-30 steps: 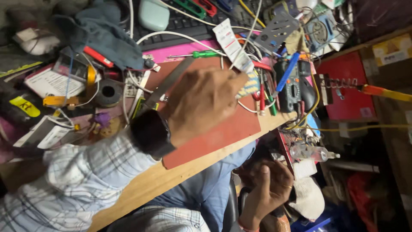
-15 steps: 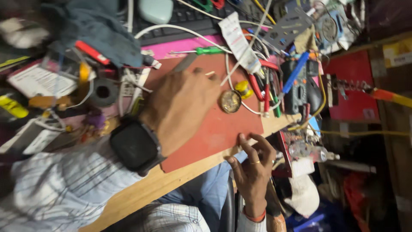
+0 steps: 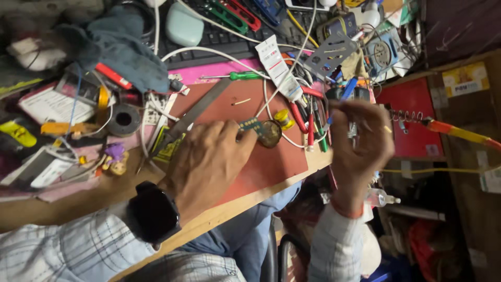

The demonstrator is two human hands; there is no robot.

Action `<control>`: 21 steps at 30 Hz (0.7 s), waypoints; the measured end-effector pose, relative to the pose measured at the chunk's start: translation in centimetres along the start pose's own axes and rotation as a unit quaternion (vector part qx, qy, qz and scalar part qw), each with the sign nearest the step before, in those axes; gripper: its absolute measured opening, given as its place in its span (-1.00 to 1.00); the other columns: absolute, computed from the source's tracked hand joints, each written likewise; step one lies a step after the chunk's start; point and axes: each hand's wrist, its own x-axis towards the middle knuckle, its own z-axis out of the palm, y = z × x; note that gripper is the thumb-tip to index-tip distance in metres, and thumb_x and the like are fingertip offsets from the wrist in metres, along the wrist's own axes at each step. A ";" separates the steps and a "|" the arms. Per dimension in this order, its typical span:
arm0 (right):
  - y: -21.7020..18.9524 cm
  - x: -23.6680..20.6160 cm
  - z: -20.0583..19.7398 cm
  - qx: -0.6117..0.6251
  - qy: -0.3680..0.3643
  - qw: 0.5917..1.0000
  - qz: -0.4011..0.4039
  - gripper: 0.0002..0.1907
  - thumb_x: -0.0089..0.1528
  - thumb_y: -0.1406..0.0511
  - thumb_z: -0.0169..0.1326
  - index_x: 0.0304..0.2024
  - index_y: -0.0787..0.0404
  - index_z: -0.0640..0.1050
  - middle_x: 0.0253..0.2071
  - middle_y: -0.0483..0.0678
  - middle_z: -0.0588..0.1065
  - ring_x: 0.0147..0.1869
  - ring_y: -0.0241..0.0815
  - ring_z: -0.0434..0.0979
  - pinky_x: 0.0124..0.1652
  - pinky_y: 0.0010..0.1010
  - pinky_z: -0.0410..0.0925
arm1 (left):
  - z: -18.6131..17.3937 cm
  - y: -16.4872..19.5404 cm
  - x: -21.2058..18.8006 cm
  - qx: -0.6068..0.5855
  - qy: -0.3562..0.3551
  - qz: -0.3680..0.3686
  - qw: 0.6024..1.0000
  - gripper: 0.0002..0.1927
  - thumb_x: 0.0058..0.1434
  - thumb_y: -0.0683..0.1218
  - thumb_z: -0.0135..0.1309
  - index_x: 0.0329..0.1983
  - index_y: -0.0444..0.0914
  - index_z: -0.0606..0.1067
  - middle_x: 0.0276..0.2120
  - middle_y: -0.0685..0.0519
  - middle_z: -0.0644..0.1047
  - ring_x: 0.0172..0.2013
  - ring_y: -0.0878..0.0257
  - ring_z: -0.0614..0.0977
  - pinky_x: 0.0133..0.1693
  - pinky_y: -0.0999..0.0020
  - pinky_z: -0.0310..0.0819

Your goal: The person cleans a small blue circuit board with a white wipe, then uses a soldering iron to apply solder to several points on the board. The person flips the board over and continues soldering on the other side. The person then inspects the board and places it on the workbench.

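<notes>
My left hand [image 3: 209, 162], with a black watch [image 3: 152, 213] on its wrist, lies on a red mat [image 3: 282, 162]. Its fingertips pinch a small blue circuit board [image 3: 250, 125] beside a round brass-coloured disc [image 3: 270, 133]. My right hand [image 3: 360, 141] is raised over the mat's right edge, blurred, with its fingers curled. Those fingers are near a blue-handled tool [image 3: 348, 89] and red-handled pliers [image 3: 309, 125]. Whether it grips anything is not visible.
A long metal file [image 3: 195, 112] lies across the mat, with a green screwdriver [image 3: 245, 75] and a white tube [image 3: 276, 68] behind it. A keyboard [image 3: 219, 39], a grey cloth [image 3: 125, 57], a tape roll [image 3: 123, 120] and wires crowd the bench. An orange soldering iron [image 3: 459, 130] lies to the right.
My right hand rose from my lap to the bench edge, then up over the tools at the mat's right side. My left hand slid down the mat, uncovering the brass disc.
</notes>
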 end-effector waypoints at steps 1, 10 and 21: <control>-0.7 1.3 1.5 -0.058 -0.069 0.994 -0.066 -0.82 0.41 0.55 0.16 0.05 0.35 0.52 0.01 0.01 0.58 0.07 -0.26 0.61 0.08 -0.49 0.46 | 0.1 0.2 -0.7 -0.015 -0.003 0.006 1.000 -0.88 0.16 -0.13 0.06 -0.23 -0.21 0.49 -0.38 0.00 0.53 -0.28 0.09 0.61 -0.26 0.16 0.51; -3.4 7.9 19.7 -0.100 -0.339 0.884 -0.307 -0.37 0.23 0.34 0.39 0.26 0.10 0.36 0.29 0.25 0.34 0.30 0.24 0.44 0.22 -0.08 0.39 | 4.2 -1.6 -3.9 -0.151 0.136 0.024 0.979 -0.46 0.03 -0.06 0.25 0.11 -0.24 0.48 0.02 -0.17 0.52 0.05 -0.09 0.52 0.16 -0.02 0.34; -0.4 -3.7 3.3 0.179 0.032 0.983 0.015 -0.78 0.39 0.60 0.16 0.02 0.34 0.46 -0.08 -0.03 0.51 -0.06 -0.27 0.48 0.01 -0.50 0.35 | 3.3 -2.1 -3.7 -0.250 0.121 -0.042 0.960 -0.36 0.09 -0.20 0.26 0.22 -0.29 0.29 -0.21 -0.12 0.51 -0.15 -0.08 0.57 -0.09 -0.01 0.42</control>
